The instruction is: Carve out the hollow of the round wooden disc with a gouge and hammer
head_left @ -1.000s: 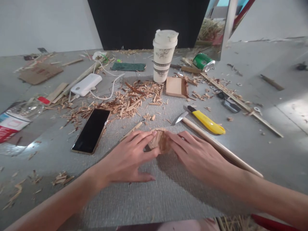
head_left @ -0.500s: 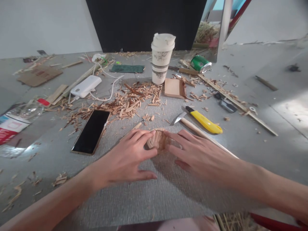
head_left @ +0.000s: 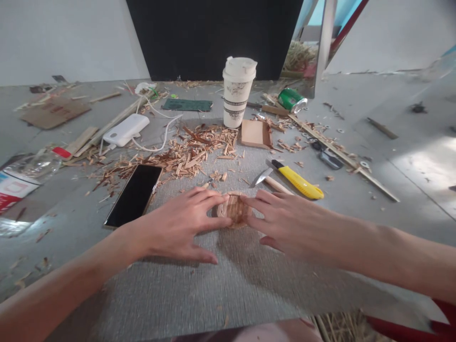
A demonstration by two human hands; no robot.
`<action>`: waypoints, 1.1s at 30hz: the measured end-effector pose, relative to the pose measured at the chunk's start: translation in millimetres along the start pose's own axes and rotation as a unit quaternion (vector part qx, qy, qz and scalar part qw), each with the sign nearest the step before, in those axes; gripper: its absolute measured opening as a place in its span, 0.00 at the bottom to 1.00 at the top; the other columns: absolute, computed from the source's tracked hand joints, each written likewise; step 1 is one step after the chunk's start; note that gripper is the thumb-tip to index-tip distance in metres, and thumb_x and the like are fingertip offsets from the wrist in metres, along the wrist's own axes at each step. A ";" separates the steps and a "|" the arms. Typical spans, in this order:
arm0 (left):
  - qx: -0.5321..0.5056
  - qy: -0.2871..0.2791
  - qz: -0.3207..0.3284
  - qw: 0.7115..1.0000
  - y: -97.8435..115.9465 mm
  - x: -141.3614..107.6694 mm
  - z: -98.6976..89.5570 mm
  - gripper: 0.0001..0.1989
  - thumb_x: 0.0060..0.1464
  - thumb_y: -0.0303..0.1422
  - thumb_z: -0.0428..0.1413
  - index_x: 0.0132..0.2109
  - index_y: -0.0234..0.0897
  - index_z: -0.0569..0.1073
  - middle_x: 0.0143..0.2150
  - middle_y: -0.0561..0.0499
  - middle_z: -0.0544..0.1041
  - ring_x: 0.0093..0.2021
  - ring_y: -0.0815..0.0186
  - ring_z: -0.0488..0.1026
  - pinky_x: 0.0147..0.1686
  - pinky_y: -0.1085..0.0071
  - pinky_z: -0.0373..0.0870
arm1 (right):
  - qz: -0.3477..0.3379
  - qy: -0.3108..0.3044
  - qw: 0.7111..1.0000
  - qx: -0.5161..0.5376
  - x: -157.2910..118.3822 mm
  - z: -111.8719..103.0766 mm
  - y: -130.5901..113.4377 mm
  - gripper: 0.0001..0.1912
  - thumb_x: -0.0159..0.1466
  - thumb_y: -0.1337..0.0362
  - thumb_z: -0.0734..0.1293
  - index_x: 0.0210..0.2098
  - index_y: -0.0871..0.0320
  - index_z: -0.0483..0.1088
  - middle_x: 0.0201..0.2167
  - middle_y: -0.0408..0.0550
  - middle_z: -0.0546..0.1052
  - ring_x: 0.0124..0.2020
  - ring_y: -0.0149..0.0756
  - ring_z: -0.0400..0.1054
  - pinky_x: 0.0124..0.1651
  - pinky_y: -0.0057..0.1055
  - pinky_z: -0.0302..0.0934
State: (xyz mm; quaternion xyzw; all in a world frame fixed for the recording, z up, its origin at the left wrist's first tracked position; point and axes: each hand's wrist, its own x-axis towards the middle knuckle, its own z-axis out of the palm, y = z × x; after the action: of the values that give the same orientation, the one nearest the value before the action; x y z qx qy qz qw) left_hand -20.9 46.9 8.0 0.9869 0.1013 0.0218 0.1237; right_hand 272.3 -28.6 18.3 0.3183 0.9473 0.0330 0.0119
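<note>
A small round wooden piece (head_left: pixel 235 210), hollowed and light brown, lies on the grey surface between my hands. My left hand (head_left: pixel 188 221) touches its left side with the fingertips, the thumb stretched out below. From the right, the fingertips of my right hand (head_left: pixel 278 221) rest on its other side. Both hands have spread fingers and neither wraps round the piece. Behind my right hand lies a knife with a wooden handle (head_left: pixel 280 185) and a pale blade. A yellow utility knife (head_left: pixel 299 180) is just beyond it. Another thin tool tip (head_left: pixel 207 183) shows behind my left hand.
A black phone (head_left: pixel 134 195) lies left. Wood shavings (head_left: pixel 188 152), a paper cup (head_left: pixel 238 95), an open small box (head_left: pixel 255 133) and a green can (head_left: pixel 292 99) stand or lie behind. A white power bank (head_left: pixel 126 129) and plastic bottle (head_left: pixel 32 173) are further left. A long wooden strip (head_left: pixel 349 161) lies right.
The view has shifted slightly. My right forearm and hand now cover more of the wooden-handled knife. My left hand sits a little further left, its fingertips still at the wooden piece.
</note>
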 end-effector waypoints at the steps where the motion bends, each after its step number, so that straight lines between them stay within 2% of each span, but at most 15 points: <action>1: 0.003 0.003 -0.003 1.000 0.6 -0.4 1.2 0.38 0.60 0.59 0.63 0.70 0.48 0.71 0.73 0.36 0.66 0.72 0.40 0.64 0.71 0.39 0.58 | 0.001 -0.012 1.000 -0.003 -0.4 -0.5 -0.4 0.22 0.65 0.57 0.76 0.56 0.55 0.74 0.60 0.55 0.77 0.55 0.51 0.71 0.56 0.51 0.70; 6: 0.010 0.021 -0.012 1.000 5.7 -1.7 7.4 0.40 0.59 0.61 0.63 0.71 0.46 0.71 0.73 0.34 0.66 0.70 0.38 0.65 0.70 0.39 0.60 | 0.045 -0.014 0.998 0.035 -11.0 2.9 -5.0 0.22 0.66 0.59 0.76 0.58 0.53 0.73 0.65 0.54 0.74 0.58 0.50 0.70 0.60 0.53 0.70; 10: -0.005 0.034 -0.017 0.999 9.1 -0.5 10.2 0.39 0.59 0.63 0.61 0.69 0.47 0.73 0.70 0.35 0.68 0.68 0.39 0.65 0.68 0.40 0.61 | 0.072 -0.015 0.996 0.055 -19.0 8.2 -7.6 0.25 0.66 0.57 0.76 0.60 0.54 0.72 0.74 0.56 0.65 0.62 0.54 0.69 0.58 0.55 0.72; 13: -0.017 0.038 -0.036 0.998 12.6 0.5 11.7 0.40 0.56 0.60 0.65 0.68 0.46 0.73 0.70 0.36 0.68 0.68 0.38 0.64 0.69 0.39 0.61 | 0.072 -0.025 0.995 0.065 -18.6 8.1 -7.7 0.28 0.67 0.56 0.75 0.63 0.55 0.71 0.74 0.57 0.65 0.62 0.55 0.69 0.59 0.56 0.72; 16: -0.020 0.038 -0.052 0.998 16.5 0.2 15.2 0.42 0.54 0.58 0.68 0.70 0.47 0.71 0.71 0.34 0.65 0.70 0.36 0.62 0.68 0.35 0.60 | 0.059 -0.019 0.993 0.097 -17.0 5.0 -4.0 0.28 0.69 0.58 0.73 0.67 0.52 0.67 0.73 0.53 0.67 0.62 0.52 0.69 0.62 0.56 0.69; 18: -0.024 0.041 -0.056 0.997 18.2 -0.5 18.7 0.42 0.55 0.59 0.67 0.71 0.47 0.70 0.72 0.33 0.64 0.71 0.35 0.61 0.68 0.34 0.61 | 0.074 0.026 0.990 0.114 -19.8 4.3 1.8 0.24 0.72 0.62 0.69 0.67 0.51 0.66 0.69 0.53 0.71 0.63 0.49 0.69 0.63 0.53 0.68; 19: -0.027 0.045 -0.056 0.997 18.6 -0.8 20.5 0.41 0.56 0.59 0.66 0.70 0.48 0.70 0.72 0.34 0.64 0.70 0.35 0.61 0.67 0.34 0.61 | 0.103 0.058 0.987 0.107 -23.1 5.0 5.8 0.20 0.74 0.63 0.66 0.64 0.53 0.68 0.65 0.54 0.75 0.61 0.47 0.70 0.62 0.50 0.68; 21: -0.030 0.054 -0.057 0.996 18.6 -1.5 23.8 0.39 0.58 0.59 0.64 0.70 0.48 0.71 0.72 0.34 0.64 0.69 0.36 0.63 0.66 0.34 0.62 | 0.208 0.108 0.971 0.055 -33.0 8.5 14.6 0.11 0.76 0.60 0.63 0.54 0.56 0.72 0.52 0.56 0.80 0.52 0.46 0.74 0.52 0.45 0.70; 22: -0.029 0.059 -0.057 0.996 18.3 -1.7 25.3 0.38 0.58 0.59 0.64 0.69 0.49 0.71 0.72 0.35 0.64 0.69 0.36 0.63 0.66 0.35 0.63 | 0.269 0.098 0.958 0.015 -39.1 10.9 18.8 0.11 0.76 0.56 0.63 0.47 0.56 0.72 0.45 0.55 0.80 0.45 0.46 0.75 0.44 0.42 0.68; 24: -0.024 0.066 -0.057 0.996 17.5 -2.1 27.8 0.39 0.58 0.60 0.64 0.70 0.49 0.71 0.73 0.35 0.63 0.69 0.36 0.63 0.66 0.37 0.63 | 0.373 0.017 0.928 -0.006 -51.1 16.1 25.4 0.18 0.74 0.47 0.63 0.40 0.55 0.71 0.36 0.51 0.79 0.34 0.43 0.72 0.32 0.36 0.58; 27: -0.018 0.075 -0.055 0.995 17.0 -2.7 31.4 0.41 0.56 0.59 0.66 0.71 0.50 0.70 0.74 0.36 0.62 0.69 0.37 0.62 0.66 0.39 0.65 | 0.443 -0.069 0.892 0.056 -64.0 21.4 30.1 0.21 0.74 0.44 0.59 0.35 0.53 0.69 0.29 0.48 0.76 0.24 0.39 0.65 0.27 0.34 0.43; 30: -0.010 0.078 -0.055 0.995 17.7 -3.8 34.9 0.42 0.55 0.58 0.68 0.71 0.49 0.69 0.75 0.35 0.60 0.69 0.36 0.62 0.66 0.39 0.65 | 0.442 -0.073 0.888 0.106 -70.1 20.7 29.6 0.19 0.73 0.50 0.61 0.30 0.53 0.65 0.22 0.44 0.71 0.22 0.36 0.63 0.26 0.33 0.45; 33: -0.005 0.079 -0.061 0.995 19.1 -4.7 37.5 0.43 0.55 0.59 0.67 0.72 0.49 0.68 0.75 0.35 0.60 0.69 0.35 0.62 0.65 0.38 0.65 | 0.426 -0.068 0.882 0.192 -74.0 11.7 21.8 0.15 0.76 0.52 0.57 0.38 0.53 0.66 0.21 0.41 0.73 0.21 0.34 0.66 0.26 0.32 0.54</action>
State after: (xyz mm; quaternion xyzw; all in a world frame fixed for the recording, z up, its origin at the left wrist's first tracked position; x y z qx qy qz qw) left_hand -19.2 18.9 -23.6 0.9734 0.1707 0.0924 0.1215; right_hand 344.9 -55.2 8.3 0.6883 0.7055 -0.1689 -0.0003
